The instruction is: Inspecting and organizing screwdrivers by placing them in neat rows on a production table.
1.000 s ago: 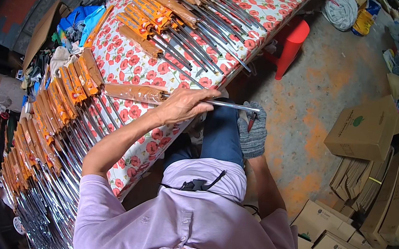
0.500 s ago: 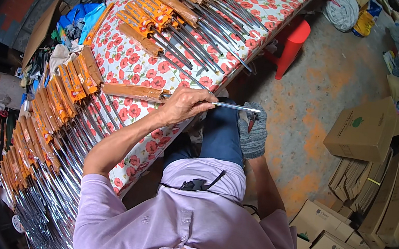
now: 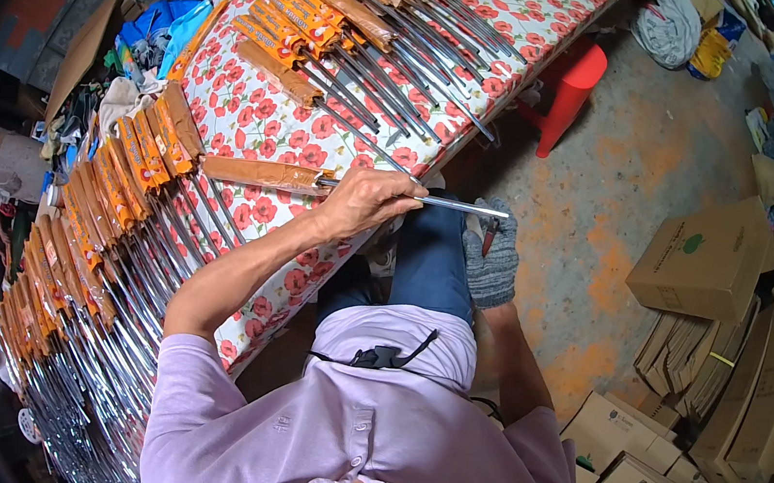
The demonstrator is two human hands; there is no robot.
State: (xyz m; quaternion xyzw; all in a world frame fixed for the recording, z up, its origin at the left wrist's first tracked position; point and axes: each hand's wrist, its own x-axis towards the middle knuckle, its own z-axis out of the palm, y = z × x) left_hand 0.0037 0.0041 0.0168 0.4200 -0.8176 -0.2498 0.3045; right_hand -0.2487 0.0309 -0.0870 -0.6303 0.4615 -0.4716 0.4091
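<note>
My left hand (image 3: 367, 208) is closed round a metal rod (image 3: 462, 207), held level across my lap. The rod's brown-wrapped handle (image 3: 259, 174) lies to the left over the table edge, in what looks like clear film. My right hand (image 3: 491, 270), in a grey knitted glove, is closed on a small tool with a dark red part (image 3: 487, 243), close to the rod's right tip. Its exact kind is hard to make out. Whether the tool touches the rod cannot be told.
More wrapped rods (image 3: 278, 27) lie on the flowered tablecloth (image 3: 295, 122), and a dense row of wrapped rods (image 3: 109, 195) fills the left side. A red stool (image 3: 571, 95) stands by the table. Cardboard boxes (image 3: 698, 258) and flattened cartons line the right.
Both hands and the rod keep nearly the same pose. The surroundings have shifted only slightly in the view.
</note>
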